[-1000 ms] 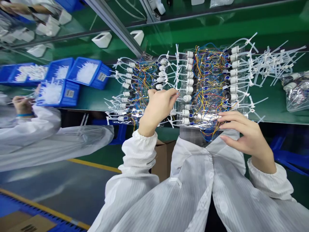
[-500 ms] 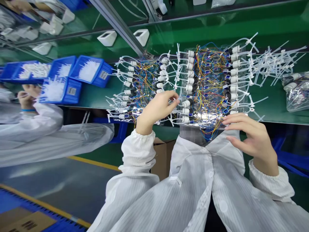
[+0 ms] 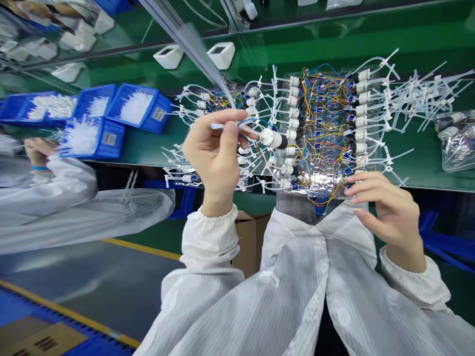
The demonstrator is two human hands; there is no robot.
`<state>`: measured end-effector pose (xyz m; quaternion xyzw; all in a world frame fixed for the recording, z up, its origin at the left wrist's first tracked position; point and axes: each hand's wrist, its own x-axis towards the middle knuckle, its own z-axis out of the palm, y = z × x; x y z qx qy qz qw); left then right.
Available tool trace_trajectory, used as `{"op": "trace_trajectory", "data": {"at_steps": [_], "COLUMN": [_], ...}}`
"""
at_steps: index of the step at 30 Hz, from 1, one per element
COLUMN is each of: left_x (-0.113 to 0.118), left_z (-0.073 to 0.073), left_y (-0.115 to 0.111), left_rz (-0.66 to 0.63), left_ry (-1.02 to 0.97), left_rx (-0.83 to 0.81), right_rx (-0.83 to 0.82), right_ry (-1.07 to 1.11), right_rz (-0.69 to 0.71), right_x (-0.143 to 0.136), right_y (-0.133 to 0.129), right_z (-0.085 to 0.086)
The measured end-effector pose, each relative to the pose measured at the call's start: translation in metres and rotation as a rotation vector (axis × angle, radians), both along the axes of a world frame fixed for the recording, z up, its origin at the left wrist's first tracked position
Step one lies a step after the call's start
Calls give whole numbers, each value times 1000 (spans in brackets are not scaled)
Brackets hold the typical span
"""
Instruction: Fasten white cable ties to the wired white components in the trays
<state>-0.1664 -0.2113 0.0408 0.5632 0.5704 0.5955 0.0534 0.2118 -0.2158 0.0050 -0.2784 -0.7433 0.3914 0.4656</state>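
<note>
Left hand (image 3: 215, 153) is raised above the counter (image 3: 148, 143), fingers pinched on the thin tube of one small white-and-black part (image 3: 272, 139), which hangs clear at 3 o'clock of the hand with its blue wire trailing back to the pile. Lifting it free likely separates that one unit from the tangle. Right hand (image 3: 386, 210) rests at 5 o'clock of the right tray of wired parts (image 3: 326, 123), fingers apart and flat on its near edge, apparently steadying it. Left tray (image 3: 208, 133) sits behind the raised hand. Blue bins (image 3: 107, 123) lie at 9 o'clock, near a co-worker's sleeve (image 3: 74, 207). Loose white ties (image 3: 423, 94) at 2 o'clock.
</note>
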Motion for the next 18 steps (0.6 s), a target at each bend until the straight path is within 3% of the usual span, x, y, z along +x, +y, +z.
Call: {"op": "trace_trajectory", "data": {"at_steps": [3, 6, 9, 13, 16, 18], "left_x": [2, 2, -2, -15, -19, -18], "left_z": [8, 3, -4, -5, -5, -7], "left_y": [-5, -3, 1, 2, 1, 0], "left_rz": [56, -31, -94, -185, -323, -330], "left_ry": [147, 195, 194, 332, 319, 273], "left_rx": [-89, -90, -119, -300, -439, -494], "right_rx": [-287, -483, -503, -546, -621, -638], "right_ry": [194, 292, 288, 313, 277, 253], "right_rz": [41, 160, 243, 315, 324, 303], "right_x": [-17, -38, -51, -55, -58, -63], "right_y": [-14, -23, -22, -13, -8, -6], "right_z": [-4, -9, -11, -12, -12, -8]}}
